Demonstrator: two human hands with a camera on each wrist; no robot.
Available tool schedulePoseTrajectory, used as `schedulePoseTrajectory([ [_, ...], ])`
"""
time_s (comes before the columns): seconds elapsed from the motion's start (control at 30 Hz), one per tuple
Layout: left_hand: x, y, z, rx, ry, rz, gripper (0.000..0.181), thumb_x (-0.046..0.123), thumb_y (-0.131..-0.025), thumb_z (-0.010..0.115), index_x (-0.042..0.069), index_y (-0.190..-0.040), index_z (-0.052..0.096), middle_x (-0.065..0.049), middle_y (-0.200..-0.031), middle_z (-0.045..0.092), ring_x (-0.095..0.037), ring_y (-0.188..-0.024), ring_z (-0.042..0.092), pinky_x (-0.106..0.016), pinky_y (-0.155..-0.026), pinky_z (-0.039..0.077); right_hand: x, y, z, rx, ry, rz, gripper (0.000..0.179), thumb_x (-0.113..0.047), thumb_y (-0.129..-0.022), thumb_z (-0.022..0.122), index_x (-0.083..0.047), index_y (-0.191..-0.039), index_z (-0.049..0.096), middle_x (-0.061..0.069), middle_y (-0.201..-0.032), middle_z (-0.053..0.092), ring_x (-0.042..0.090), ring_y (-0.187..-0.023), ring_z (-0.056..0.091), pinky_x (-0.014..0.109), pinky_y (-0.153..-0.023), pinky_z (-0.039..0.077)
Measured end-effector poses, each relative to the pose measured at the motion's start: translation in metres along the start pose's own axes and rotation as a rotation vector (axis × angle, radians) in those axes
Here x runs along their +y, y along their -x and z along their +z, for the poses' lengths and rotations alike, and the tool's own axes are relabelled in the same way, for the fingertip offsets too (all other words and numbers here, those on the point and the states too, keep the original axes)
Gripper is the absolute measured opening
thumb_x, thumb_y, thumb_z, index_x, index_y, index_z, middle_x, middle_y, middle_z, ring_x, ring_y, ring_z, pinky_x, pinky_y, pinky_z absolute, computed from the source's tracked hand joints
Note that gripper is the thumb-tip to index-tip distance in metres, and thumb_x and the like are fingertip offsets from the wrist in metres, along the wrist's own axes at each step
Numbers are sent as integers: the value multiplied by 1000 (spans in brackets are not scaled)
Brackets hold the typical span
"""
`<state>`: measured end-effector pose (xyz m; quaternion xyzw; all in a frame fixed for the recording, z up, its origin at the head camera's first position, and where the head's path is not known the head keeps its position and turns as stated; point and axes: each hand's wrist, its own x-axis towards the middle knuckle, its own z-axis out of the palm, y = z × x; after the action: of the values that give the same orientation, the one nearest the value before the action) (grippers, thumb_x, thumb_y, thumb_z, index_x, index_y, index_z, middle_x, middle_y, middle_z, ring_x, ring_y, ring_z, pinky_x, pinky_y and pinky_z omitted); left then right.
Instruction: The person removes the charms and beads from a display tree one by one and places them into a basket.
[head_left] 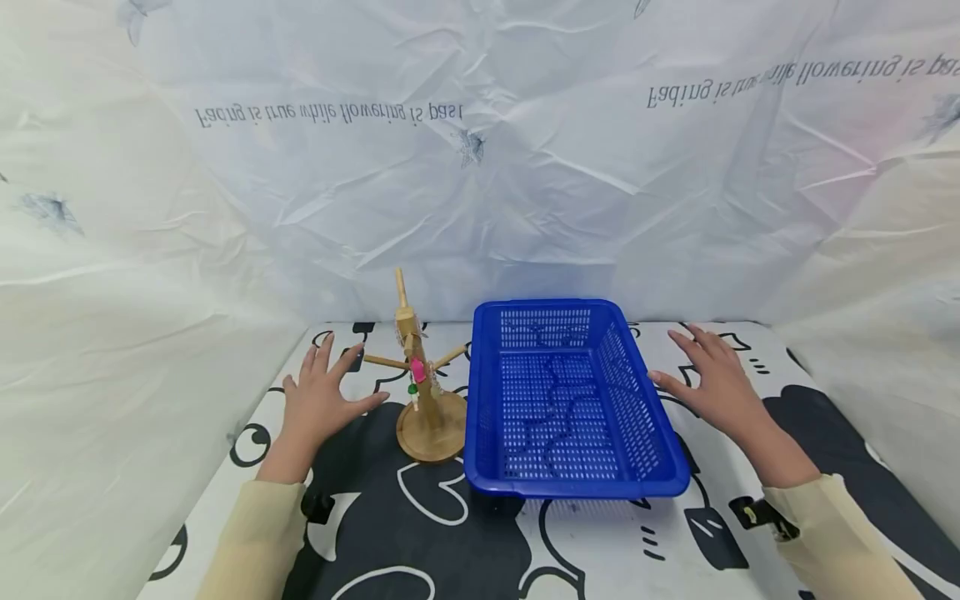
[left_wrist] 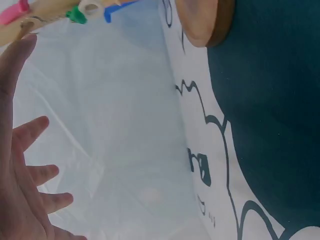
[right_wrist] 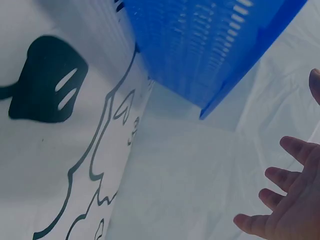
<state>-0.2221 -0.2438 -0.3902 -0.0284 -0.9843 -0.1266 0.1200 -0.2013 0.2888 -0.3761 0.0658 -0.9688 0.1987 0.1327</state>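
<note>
A wooden peg stand (head_left: pixel 430 408) with a round base rises left of the table's middle. Small trinkets hang on it, among them a pink one (head_left: pixel 417 370) and a green one (head_left: pixel 412 389). Just left of it my left hand (head_left: pixel 317 404) is held with fingers spread, holding nothing; its thumb points towards the stand. To the stand's right is a blue plastic basket (head_left: pixel 577 489) with perforated walls. My right hand (head_left: pixel 716 387) hovers at its right side, fingers spread and holding nothing, the thumb tip close by the rim. Both wrist views show straight, parted fingers.
A black-and-white cartoon cloth (head_left: pixel 420 542) covers the table. Pale, wrinkled sheeting (head_left: pixel 547 200) with printed lettering closes off the back and both sides, near the basket's far edge. Dark straps circle both sleeved wrists.
</note>
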Motion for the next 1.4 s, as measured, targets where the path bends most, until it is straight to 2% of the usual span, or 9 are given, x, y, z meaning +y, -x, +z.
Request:
schedulePoseTrajectory([
  [0.3,8,19,-21,43,92,41,80,45,-85,77,10,-151,48,-29,-163,30,-55,-145,36,-77,-108,41,-21,6,-10,-4,-84,9,80,-47,-95,69,3,-151,41,37,-157,33,61,-144,28,84,-109,29],
  [0.47,9,19,-33,-16,173,18,79,43,-90,75,9,-154,44,-29,-165,27,-55,-146,35,-74,-109,43,-35,7,-17,-13,-112,18,74,-43,-98,68,3,-150,43,37,-154,38,59,-142,34,80,-111,32],
  [0.6,10,16,-37,-58,210,11,78,43,-93,72,10,-156,40,-28,-165,26,-53,-148,33,-74,-111,42,-47,7,-25,-30,-139,29,68,-41,-100,65,2,-149,45,36,-150,44,57,-136,43,76,-108,41],
  [0.83,11,6,-39,-101,307,4,75,39,-96,68,10,-158,36,-27,-166,28,-51,-151,28,-74,-119,32,-63,0,-40,-105,-239,12,60,-39,-103,62,0,-146,50,32,-142,55,53,-124,56,67,-99,52],
  [1.03,16,0,-38,-130,397,-5,75,38,-98,66,10,-159,34,-26,-165,30,-49,-151,31,-68,-120,37,-76,-4,-47,-103,-308,-30,51,-35,-103,62,-1,-140,55,27,-137,61,45,-123,58,62,-100,55],
  [1.17,16,-2,-38,-135,433,-12,73,36,-99,65,9,-159,34,-25,-164,33,-46,-150,35,-62,-121,39,-86,-10,-47,-102,-336,-64,44,-31,-103,63,-1,-135,60,23,-131,65,38,-120,61,42,-96,58],
  [1.27,13,-3,-37,-136,480,-16,69,33,-101,63,7,-158,35,-26,-162,36,-45,-149,37,-60,-121,39,-96,-15,-45,-118,-360,-74,41,-30,-103,64,-2,-133,62,20,-127,67,33,-116,62,26,-90,54],
  [1.33,11,-4,-35,-140,534,-26,67,31,-102,62,7,-158,36,-26,-160,39,-44,-149,38,-60,-122,39,-102,-18,-42,-129,-380,-75,40,-29,-103,64,-3,-132,63,19,-126,67,31,-115,61,25,-90,52],
  [1.4,9,-5,-33,-140,595,-38,65,29,-102,61,7,-158,36,-27,-159,41,-43,-149,39,-61,-123,37,-107,-22,-39,-139,-402,-74,39,-29,-103,63,-3,-132,63,19,-126,67,31,-114,62,28,-92,53],
])
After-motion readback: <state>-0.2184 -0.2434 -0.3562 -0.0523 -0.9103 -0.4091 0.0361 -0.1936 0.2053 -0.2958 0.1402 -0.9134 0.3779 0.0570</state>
